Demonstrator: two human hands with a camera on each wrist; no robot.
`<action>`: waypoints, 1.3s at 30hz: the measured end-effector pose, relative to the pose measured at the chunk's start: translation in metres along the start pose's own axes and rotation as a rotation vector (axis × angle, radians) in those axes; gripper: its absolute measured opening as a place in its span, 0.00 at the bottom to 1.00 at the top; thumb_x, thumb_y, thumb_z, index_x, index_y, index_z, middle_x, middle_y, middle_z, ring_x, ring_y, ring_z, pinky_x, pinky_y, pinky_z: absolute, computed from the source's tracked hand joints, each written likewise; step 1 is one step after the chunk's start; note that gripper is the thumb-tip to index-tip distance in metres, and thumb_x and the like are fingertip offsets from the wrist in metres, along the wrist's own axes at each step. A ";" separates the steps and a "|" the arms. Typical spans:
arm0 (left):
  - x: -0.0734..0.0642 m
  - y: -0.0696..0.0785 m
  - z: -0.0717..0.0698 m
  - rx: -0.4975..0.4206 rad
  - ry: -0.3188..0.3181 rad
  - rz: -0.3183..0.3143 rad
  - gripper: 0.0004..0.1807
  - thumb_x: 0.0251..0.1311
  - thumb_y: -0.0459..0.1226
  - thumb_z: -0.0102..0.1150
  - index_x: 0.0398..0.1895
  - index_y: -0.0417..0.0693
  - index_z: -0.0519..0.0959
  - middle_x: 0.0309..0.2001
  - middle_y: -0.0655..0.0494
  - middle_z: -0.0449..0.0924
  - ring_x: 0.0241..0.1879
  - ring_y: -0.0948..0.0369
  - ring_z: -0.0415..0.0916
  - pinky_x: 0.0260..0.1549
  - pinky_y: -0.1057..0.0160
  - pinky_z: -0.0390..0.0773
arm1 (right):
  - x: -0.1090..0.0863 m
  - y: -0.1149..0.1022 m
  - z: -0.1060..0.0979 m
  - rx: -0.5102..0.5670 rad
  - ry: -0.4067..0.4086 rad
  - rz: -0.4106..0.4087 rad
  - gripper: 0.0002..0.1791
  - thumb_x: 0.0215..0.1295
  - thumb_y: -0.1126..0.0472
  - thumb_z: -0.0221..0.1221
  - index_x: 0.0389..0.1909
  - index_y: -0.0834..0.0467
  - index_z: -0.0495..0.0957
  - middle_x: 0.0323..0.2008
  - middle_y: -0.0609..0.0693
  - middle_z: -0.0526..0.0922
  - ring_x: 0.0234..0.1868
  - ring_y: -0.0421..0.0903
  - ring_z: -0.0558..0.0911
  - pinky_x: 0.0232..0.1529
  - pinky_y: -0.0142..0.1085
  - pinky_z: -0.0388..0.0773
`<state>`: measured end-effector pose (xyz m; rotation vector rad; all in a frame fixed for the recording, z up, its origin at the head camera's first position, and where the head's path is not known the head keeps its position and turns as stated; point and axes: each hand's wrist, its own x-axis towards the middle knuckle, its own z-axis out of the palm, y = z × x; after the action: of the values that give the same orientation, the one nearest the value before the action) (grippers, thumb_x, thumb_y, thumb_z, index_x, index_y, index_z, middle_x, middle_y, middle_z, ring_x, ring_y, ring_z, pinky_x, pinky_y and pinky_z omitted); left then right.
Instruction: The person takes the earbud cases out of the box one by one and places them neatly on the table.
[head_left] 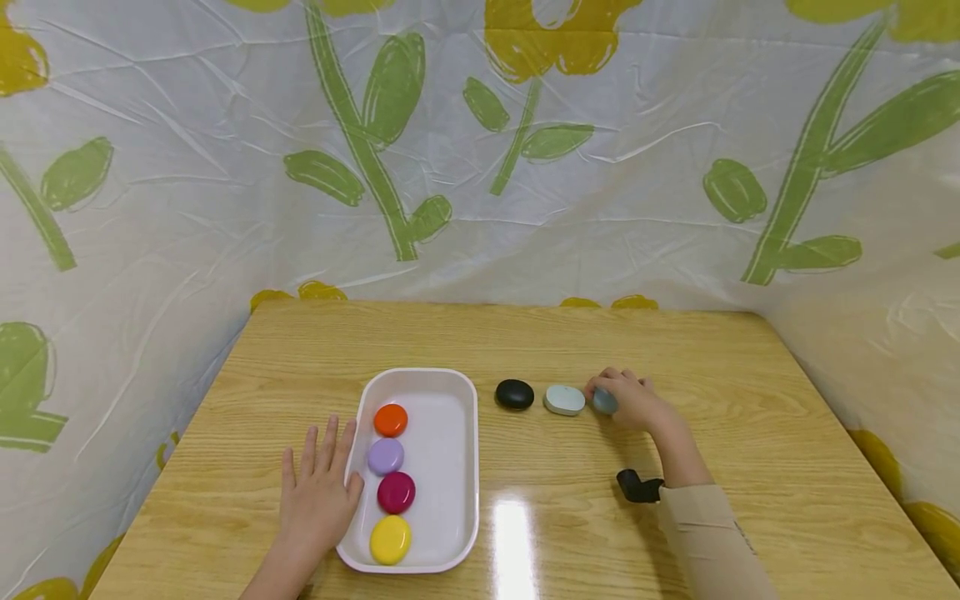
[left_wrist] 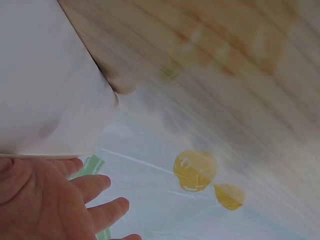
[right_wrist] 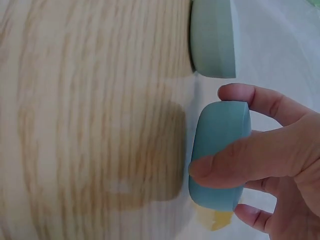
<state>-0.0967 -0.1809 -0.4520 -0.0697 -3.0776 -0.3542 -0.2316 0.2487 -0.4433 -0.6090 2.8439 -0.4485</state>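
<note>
My right hand (head_left: 630, 398) pinches a smooth blue oval case (right_wrist: 220, 155), thumb on its near side and fingers behind it. In the right wrist view a shadow falls on the wood beside this case. Just left of it in the head view lies a pale grey-green oval case (head_left: 564, 400), then a glossy black oval piece (head_left: 514, 394). My left hand (head_left: 318, 492) has its fingers spread straight at the left wall of a white tray (head_left: 474, 467), thumb right at the rim. Inside, along the left, are orange (head_left: 391, 420), lavender (head_left: 386, 457), magenta (head_left: 396, 492) and yellow (head_left: 391, 540) discs.
Below the right hand, a black angular piece (head_left: 637, 486) sits against the right sleeve (head_left: 708, 533). The wooden table (head_left: 570, 346) is bordered at the back and sides by a flower-printed sheet (head_left: 525, 242).
</note>
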 end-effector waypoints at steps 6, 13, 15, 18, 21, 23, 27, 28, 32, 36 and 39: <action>0.000 -0.001 0.001 0.005 -0.009 -0.002 0.34 0.60 0.42 0.46 0.70 0.46 0.52 0.70 0.42 0.46 0.68 0.42 0.38 0.62 0.37 0.36 | 0.000 0.002 0.002 0.012 -0.015 -0.005 0.31 0.41 0.86 0.55 0.41 0.52 0.76 0.46 0.56 0.72 0.47 0.62 0.68 0.42 0.60 0.59; 0.000 0.000 0.001 0.005 -0.012 -0.007 0.34 0.60 0.42 0.46 0.70 0.47 0.52 0.70 0.42 0.46 0.68 0.42 0.39 0.62 0.36 0.37 | 0.000 0.003 0.003 0.021 -0.026 0.007 0.32 0.42 0.86 0.53 0.44 0.52 0.76 0.48 0.59 0.71 0.50 0.65 0.67 0.45 0.63 0.57; 0.000 0.000 0.001 0.004 -0.015 -0.009 0.34 0.60 0.42 0.46 0.70 0.47 0.52 0.70 0.42 0.46 0.68 0.42 0.38 0.62 0.36 0.37 | -0.001 0.003 0.003 0.026 -0.026 0.008 0.32 0.42 0.86 0.53 0.44 0.52 0.75 0.49 0.59 0.71 0.51 0.65 0.66 0.45 0.64 0.57; 0.001 0.000 0.001 0.001 -0.012 -0.009 0.34 0.60 0.42 0.46 0.70 0.47 0.52 0.70 0.42 0.46 0.68 0.42 0.38 0.62 0.36 0.37 | -0.001 0.003 0.003 0.037 -0.025 0.011 0.32 0.41 0.87 0.52 0.44 0.52 0.75 0.49 0.59 0.70 0.51 0.66 0.66 0.46 0.65 0.56; 0.000 0.000 0.000 -0.003 -0.006 -0.007 0.34 0.60 0.42 0.46 0.70 0.46 0.53 0.70 0.42 0.46 0.68 0.42 0.38 0.62 0.36 0.37 | -0.001 0.002 0.002 0.046 -0.026 0.013 0.33 0.41 0.86 0.52 0.45 0.52 0.76 0.49 0.59 0.70 0.52 0.66 0.66 0.47 0.66 0.56; 0.000 0.000 0.000 -0.004 -0.002 -0.007 0.34 0.60 0.42 0.46 0.70 0.46 0.53 0.70 0.42 0.46 0.68 0.41 0.38 0.62 0.36 0.37 | -0.001 0.003 0.002 0.047 -0.029 0.013 0.33 0.42 0.86 0.52 0.45 0.52 0.75 0.50 0.59 0.70 0.52 0.66 0.66 0.46 0.65 0.56; 0.000 0.000 0.000 -0.007 0.003 -0.007 0.34 0.59 0.41 0.46 0.70 0.46 0.54 0.70 0.42 0.46 0.68 0.42 0.39 0.62 0.36 0.37 | -0.001 0.003 -0.001 0.029 -0.030 -0.003 0.32 0.42 0.85 0.53 0.46 0.51 0.75 0.51 0.61 0.70 0.52 0.65 0.67 0.46 0.66 0.57; 0.000 0.000 0.000 -0.006 0.005 -0.007 0.34 0.59 0.41 0.46 0.70 0.46 0.54 0.70 0.42 0.47 0.68 0.41 0.39 0.62 0.36 0.37 | -0.002 0.003 -0.002 0.026 -0.026 -0.008 0.32 0.42 0.84 0.53 0.46 0.52 0.74 0.52 0.61 0.70 0.52 0.65 0.67 0.46 0.67 0.57; -0.001 -0.001 0.000 -0.005 0.010 -0.010 0.34 0.59 0.41 0.47 0.69 0.46 0.54 0.70 0.42 0.47 0.68 0.41 0.39 0.62 0.36 0.37 | -0.002 -0.003 -0.008 0.036 0.017 -0.038 0.31 0.42 0.82 0.55 0.49 0.55 0.72 0.54 0.64 0.69 0.54 0.67 0.67 0.47 0.70 0.55; 0.000 0.000 -0.001 -0.005 0.009 -0.010 0.34 0.59 0.41 0.47 0.70 0.46 0.54 0.70 0.42 0.47 0.68 0.41 0.40 0.62 0.36 0.37 | 0.000 -0.017 -0.015 0.070 0.083 -0.084 0.25 0.51 0.74 0.57 0.53 0.58 0.70 0.56 0.63 0.69 0.56 0.65 0.67 0.48 0.68 0.56; 0.000 0.000 -0.001 -0.007 0.006 -0.009 0.34 0.60 0.41 0.46 0.70 0.46 0.53 0.70 0.42 0.47 0.68 0.41 0.40 0.62 0.36 0.37 | 0.003 -0.033 -0.019 0.072 0.128 -0.135 0.23 0.56 0.66 0.58 0.54 0.59 0.70 0.55 0.60 0.71 0.56 0.63 0.69 0.51 0.66 0.59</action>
<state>-0.0964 -0.1809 -0.4510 -0.0556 -3.0713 -0.3655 -0.2271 0.2232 -0.4148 -0.7879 2.9021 -0.6312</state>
